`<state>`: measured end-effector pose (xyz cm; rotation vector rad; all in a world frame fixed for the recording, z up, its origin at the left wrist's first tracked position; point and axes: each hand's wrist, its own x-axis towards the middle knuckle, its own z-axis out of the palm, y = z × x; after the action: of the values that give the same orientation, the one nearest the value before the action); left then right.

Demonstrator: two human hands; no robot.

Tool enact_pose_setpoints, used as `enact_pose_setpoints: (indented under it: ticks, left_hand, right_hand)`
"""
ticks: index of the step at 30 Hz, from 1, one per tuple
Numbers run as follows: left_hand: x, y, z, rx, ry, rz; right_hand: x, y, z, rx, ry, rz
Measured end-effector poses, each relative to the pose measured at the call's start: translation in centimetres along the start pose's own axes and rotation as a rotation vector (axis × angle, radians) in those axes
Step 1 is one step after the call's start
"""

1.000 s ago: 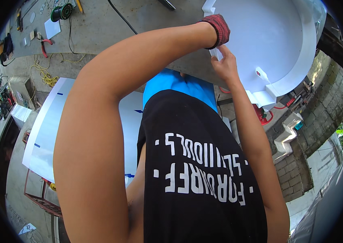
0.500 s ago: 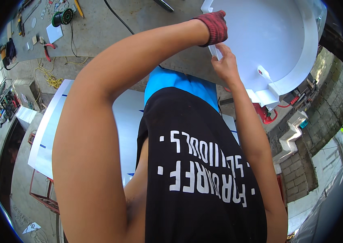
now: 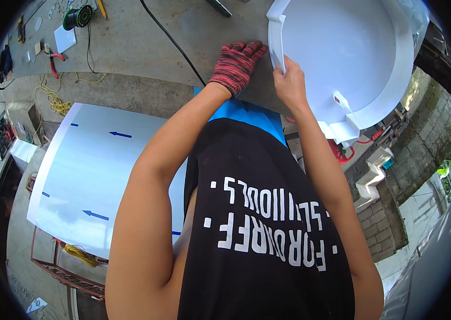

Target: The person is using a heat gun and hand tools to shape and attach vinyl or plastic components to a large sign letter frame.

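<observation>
A large round white panel with a raised rim (image 3: 400, 64) lies on the grey table at the upper right. My right hand (image 3: 291, 84) is bare and closed around the lower end of a white strip (image 3: 276, 45) that stands along the panel's left edge. My left hand (image 3: 237, 66) wears a red and black knit glove. Its fingers are stretched out over the tabletop, just left of the strip and apart from it, with nothing held. A small white piece with a dark reddish spot (image 3: 341, 100) sits inside the panel near its lower edge.
On the grey table (image 3: 129, 53) lie a black cable (image 3: 169, 34), a wire spool (image 3: 78, 17), red-handled pliers (image 3: 54, 61) and a white square (image 3: 65, 39). A white sheet with blue arrows (image 3: 87, 170) is at my left. Red-framed equipment (image 3: 343, 153) stands below the panel.
My left hand has come off the panel's left edge, moving left and down to the tabletop. My right hand keeps its grip on the strip. The whole view has shifted slightly.
</observation>
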<state>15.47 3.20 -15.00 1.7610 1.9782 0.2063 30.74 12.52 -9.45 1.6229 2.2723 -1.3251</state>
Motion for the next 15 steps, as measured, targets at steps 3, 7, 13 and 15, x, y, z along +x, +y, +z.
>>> enact_pose_setpoints:
  ticks: [3, 7, 13, 15]
  left_hand:
    - [0.5, 0.2, 0.2, 0.027, -0.008, 0.001]
    - [0.6, 0.0, 0.5, 0.104, -0.001, 0.02]
    - [1.4, 0.2, -0.9, 0.102, -0.145, 0.036]
    - [1.9, -0.2, -0.5, 0.085, -0.121, 0.021]
  right_hand:
    - [0.1, 0.1, 0.1, 0.002, -0.015, 0.015]
    - [0.1, -0.5, 0.0, -0.004, -0.006, 0.013]
    - [0.7, -0.9, -0.3, -0.03, -0.004, 0.021]
    - [0.8, -2.2, -0.6, 0.054, -0.006, 0.075]
